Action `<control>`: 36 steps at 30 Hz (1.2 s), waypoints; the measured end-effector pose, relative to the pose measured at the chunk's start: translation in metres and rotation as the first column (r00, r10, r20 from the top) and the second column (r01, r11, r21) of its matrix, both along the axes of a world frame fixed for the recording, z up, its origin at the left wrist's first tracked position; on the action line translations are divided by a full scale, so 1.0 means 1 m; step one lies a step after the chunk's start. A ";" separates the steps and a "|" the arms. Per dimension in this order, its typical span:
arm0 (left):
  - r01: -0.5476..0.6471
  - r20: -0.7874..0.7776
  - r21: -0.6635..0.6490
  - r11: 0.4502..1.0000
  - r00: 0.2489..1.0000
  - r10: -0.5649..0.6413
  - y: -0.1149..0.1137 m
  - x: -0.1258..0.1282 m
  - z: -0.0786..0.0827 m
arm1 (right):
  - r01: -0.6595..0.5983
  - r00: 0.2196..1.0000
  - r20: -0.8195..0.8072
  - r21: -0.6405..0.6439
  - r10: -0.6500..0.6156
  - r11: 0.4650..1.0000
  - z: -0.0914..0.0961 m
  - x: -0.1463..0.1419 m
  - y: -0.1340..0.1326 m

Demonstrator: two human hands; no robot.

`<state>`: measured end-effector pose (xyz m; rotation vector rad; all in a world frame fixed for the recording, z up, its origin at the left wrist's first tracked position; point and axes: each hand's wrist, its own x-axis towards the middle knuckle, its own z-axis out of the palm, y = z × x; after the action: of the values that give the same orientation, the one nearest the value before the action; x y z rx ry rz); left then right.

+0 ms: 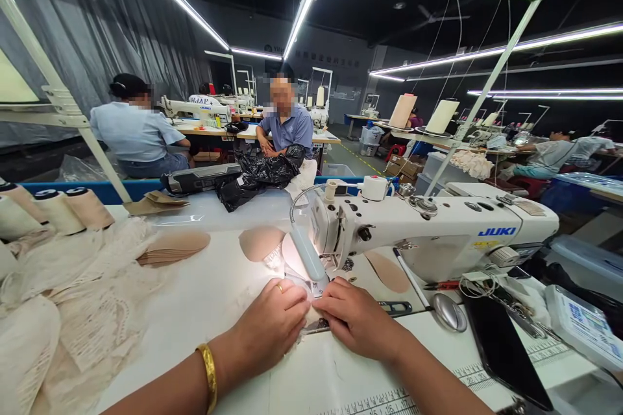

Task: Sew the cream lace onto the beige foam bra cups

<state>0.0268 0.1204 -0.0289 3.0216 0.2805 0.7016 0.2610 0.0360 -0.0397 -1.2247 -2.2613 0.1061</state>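
Both my hands rest on the white sewing table (204,298) just in front of the needle of a white JUKI sewing machine (428,227). My left hand (270,324), with a ring and a gold bangle on the wrist, has its fingers curled down on a small pale piece of fabric (306,321) under the machine's lamp (306,253). My right hand (355,318) pinches the same piece from the right side. Most of the fabric is hidden beneath my fingers and washed out by the lamp.
Cream lace pieces (82,311) and thread cones (58,211) lie at left, beige cup shapes (172,246) behind. A black phone (506,350) and a control panel (584,327) sit at right. A black bag (257,175) lies beyond; other people sit at machines.
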 end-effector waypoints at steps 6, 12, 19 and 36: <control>0.033 -0.022 -0.041 0.999 0.999 -0.034 0.008 0.001 0.000 | 0.058 0.998 0.037 -0.007 -0.058 0.998 -0.006 -0.002 0.001; 0.047 0.014 -0.032 0.998 0.999 -0.047 0.019 0.005 -0.002 | 0.103 0.994 0.032 0.007 -0.103 0.995 -0.008 -0.003 0.003; 0.018 0.002 -0.083 0.996 1.000 -0.018 0.032 0.012 -0.001 | 0.193 0.978 0.062 0.075 -0.198 0.978 -0.012 -0.007 0.010; -0.074 -0.033 -0.059 0.995 0.997 0.072 0.030 0.017 0.003 | 0.202 0.977 0.049 0.090 -0.207 0.975 -0.014 -0.003 0.007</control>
<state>0.0436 0.1500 -0.0262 2.9805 0.4077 0.6389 0.2575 0.0430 -0.0533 -1.4231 -2.1498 -0.1032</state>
